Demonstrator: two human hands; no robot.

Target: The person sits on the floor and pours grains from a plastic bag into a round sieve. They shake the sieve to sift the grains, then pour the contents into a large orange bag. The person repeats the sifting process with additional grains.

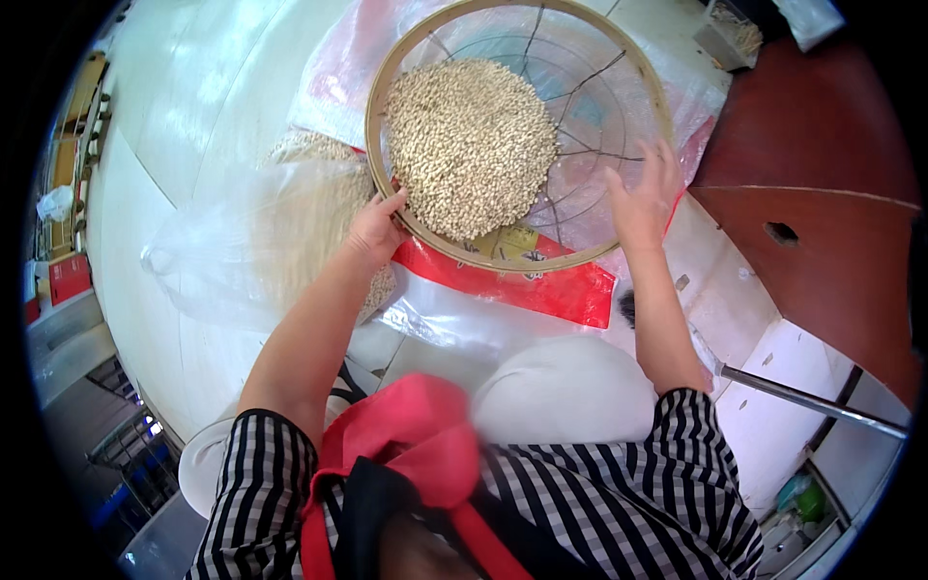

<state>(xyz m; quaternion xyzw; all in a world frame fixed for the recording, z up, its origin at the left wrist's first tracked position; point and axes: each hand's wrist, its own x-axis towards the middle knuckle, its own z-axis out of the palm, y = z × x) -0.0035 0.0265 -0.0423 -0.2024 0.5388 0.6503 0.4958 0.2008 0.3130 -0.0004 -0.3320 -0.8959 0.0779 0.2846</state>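
A round sieve with a wooden rim [377, 87] and a wire-braced mesh bottom stands before me over plastic sheeting. Pale beans or grains [471, 145] form a pile on the left part of its mesh. My left hand [378, 223] grips the rim at the lower left, thumb over the edge. My right hand [647, 199], slightly blurred, is raised at the right side of the rim with fingers apart, holding nothing. Left of the sieve, a clear plastic bag [239, 239] lies over more of the same grains [315, 147]. A red printed plastic sack [500, 290] shows under the sieve.
On the right stands a reddish-brown panel [805, 254] with a hole, and below it a metal pole [812, 401] slants across. A small container [728, 40] is at the upper right. Shelving [94, 138] lines the far left. Pale tiles [167, 94] cover the floor.
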